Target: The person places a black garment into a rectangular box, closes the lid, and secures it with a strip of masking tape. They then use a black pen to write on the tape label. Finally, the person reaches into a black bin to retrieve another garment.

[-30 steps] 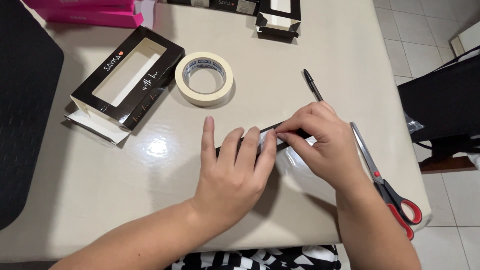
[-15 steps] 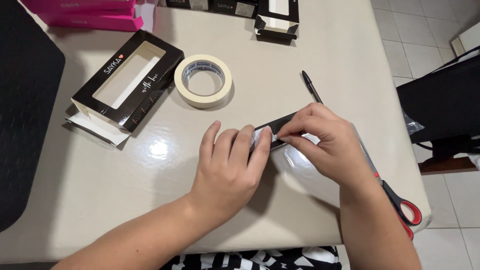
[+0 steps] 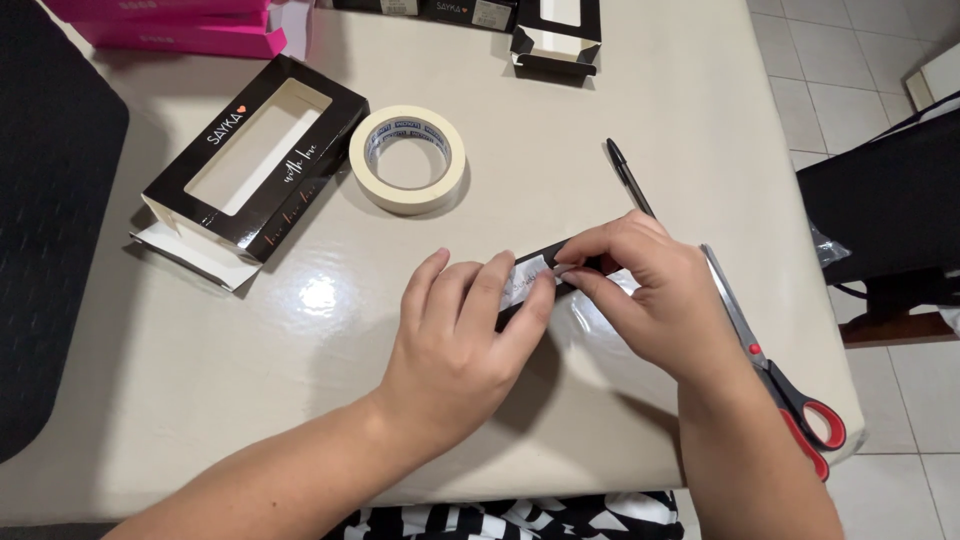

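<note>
My left hand [image 3: 455,340] lies flat on the table, fingers pressing down on a small black packet [image 3: 548,262] wrapped in clear film. My right hand [image 3: 655,295] pinches the packet's right end between thumb and fingers. Most of the packet is hidden under both hands. A clear plastic sheet [image 3: 590,335] spreads on the table beneath them.
The beige table [image 3: 560,130] holds a roll of cream masking tape [image 3: 407,158], an open black window box [image 3: 255,160], a black pen [image 3: 628,175] and red-handled scissors [image 3: 790,390] by the right edge. Pink boxes [image 3: 180,25] and more black boxes [image 3: 555,30] sit at the back.
Both hands have shifted slightly; my left fingers slid along the packet and my right hand's pinch moved a little to the right.
</note>
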